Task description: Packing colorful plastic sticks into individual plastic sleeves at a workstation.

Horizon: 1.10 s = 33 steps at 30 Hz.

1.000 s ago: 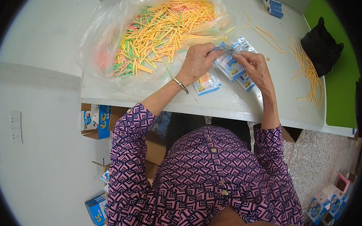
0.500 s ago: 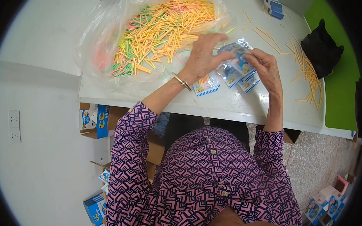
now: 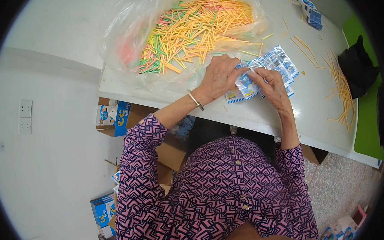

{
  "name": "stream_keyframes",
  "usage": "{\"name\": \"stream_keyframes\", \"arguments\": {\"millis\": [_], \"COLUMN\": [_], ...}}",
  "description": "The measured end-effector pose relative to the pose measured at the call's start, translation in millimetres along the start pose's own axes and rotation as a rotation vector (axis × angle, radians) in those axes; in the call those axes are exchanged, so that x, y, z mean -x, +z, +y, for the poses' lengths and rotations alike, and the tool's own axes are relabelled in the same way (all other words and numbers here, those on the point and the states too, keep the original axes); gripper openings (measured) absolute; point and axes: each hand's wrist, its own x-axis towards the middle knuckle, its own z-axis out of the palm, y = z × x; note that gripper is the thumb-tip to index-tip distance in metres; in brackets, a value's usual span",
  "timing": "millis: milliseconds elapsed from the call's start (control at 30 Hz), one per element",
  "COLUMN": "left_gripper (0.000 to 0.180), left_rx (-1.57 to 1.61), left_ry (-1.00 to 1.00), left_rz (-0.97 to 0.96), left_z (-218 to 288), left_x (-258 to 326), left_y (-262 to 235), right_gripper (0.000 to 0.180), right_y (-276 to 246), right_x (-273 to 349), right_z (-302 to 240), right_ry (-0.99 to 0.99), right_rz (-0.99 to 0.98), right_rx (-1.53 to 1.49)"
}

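Observation:
My left hand [image 3: 220, 77], with a metal bangle on its wrist, pinches the left side of a small blue-and-white plastic packet [image 3: 247, 87]. At the packet's upper right, my right hand [image 3: 271, 87] grips it between thumb and fingers. More flat clear-and-blue packets [image 3: 284, 63] lie on the table just beyond and beside the right hand. A packet holding thin sticks lies partly hidden beneath the hands. Past my left hand, a large clear plastic bag [image 3: 134, 26] lies open around a heap of thin yellow, pink and green sticks [image 3: 201, 29].
The white table [image 3: 316, 123] carries loose yellow sticks [image 3: 341, 92] at the right, near a black bag [image 3: 357, 67]. A stack of blue packets [image 3: 311, 16] stands at the back right. Blue printed boxes [image 3: 114, 117] sit below the table's left side.
My left hand has come down from above the packets and closed on the held packet's left side. My right hand keeps its grip. The whole view has shifted slightly.

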Motion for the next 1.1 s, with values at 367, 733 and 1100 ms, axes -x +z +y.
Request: {"name": "stream_keyframes", "arguments": {"millis": [367,733,1100], "left_gripper": [0.049,0.051,0.049], "left_rx": [-0.573,-0.532,-0.520], "left_ry": [0.219,0.080,0.131], "left_rz": [-0.244,-0.447,-0.627], "left_z": [-109,-119,-117], "left_x": [-32,-57,-58], "left_y": [-62,-43,-68], "right_gripper": [0.021,0.020,0.024], "right_y": [20,20,20], "right_x": [-4,-5,-7], "right_z": [6,11,8], "right_ry": [-0.271,-0.252,-0.244], "right_rz": [-0.073,-0.117,-0.122], "right_rx": [0.155,0.152,0.164]}}
